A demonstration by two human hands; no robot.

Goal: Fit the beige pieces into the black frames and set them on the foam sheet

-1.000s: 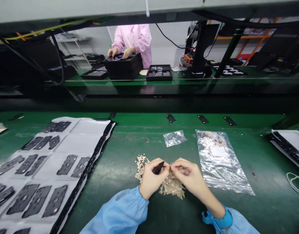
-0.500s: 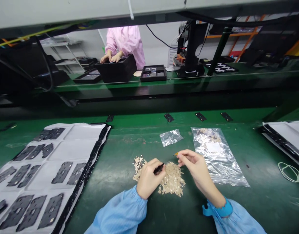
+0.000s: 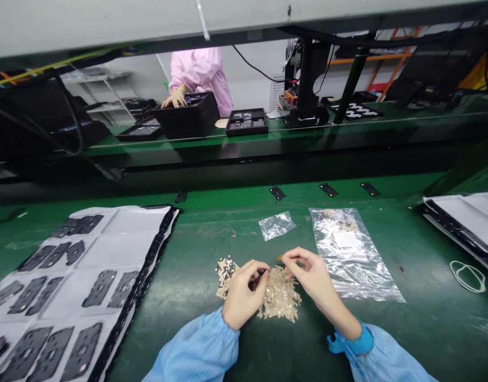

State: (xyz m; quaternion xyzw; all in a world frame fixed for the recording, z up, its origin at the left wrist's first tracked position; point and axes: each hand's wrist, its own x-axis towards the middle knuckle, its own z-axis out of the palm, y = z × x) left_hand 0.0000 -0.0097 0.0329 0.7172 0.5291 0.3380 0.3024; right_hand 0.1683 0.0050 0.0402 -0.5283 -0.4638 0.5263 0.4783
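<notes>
My left hand (image 3: 242,297) is closed around a small black plastic part (image 3: 255,281), mostly hidden by the fingers. It is held over the left edge of a heap of small beige pieces (image 3: 281,301). Just right of it, my right hand (image 3: 309,273) pinches a small amber-coloured piece (image 3: 280,258), whose kind I cannot make out. Beside the left hand lies a smaller pile of beige and black bits (image 3: 224,275). At the left, a white-lined tray (image 3: 128,220) holds several flat black plates (image 3: 82,350).
A clear bag of beige pieces (image 3: 357,260) lies to the right, near a small clear bag (image 3: 277,225). Several black plates (image 3: 328,190) line the back edge. A rubber band (image 3: 467,277) and another tray (image 3: 467,212) are further right. A co-worker (image 3: 202,74) stands across the bench.
My right hand has moved a little left, bringing the amber-coloured piece nearer my left hand. The left hand has turned slightly, hiding more of the black part. The co-worker's hands have shifted.
</notes>
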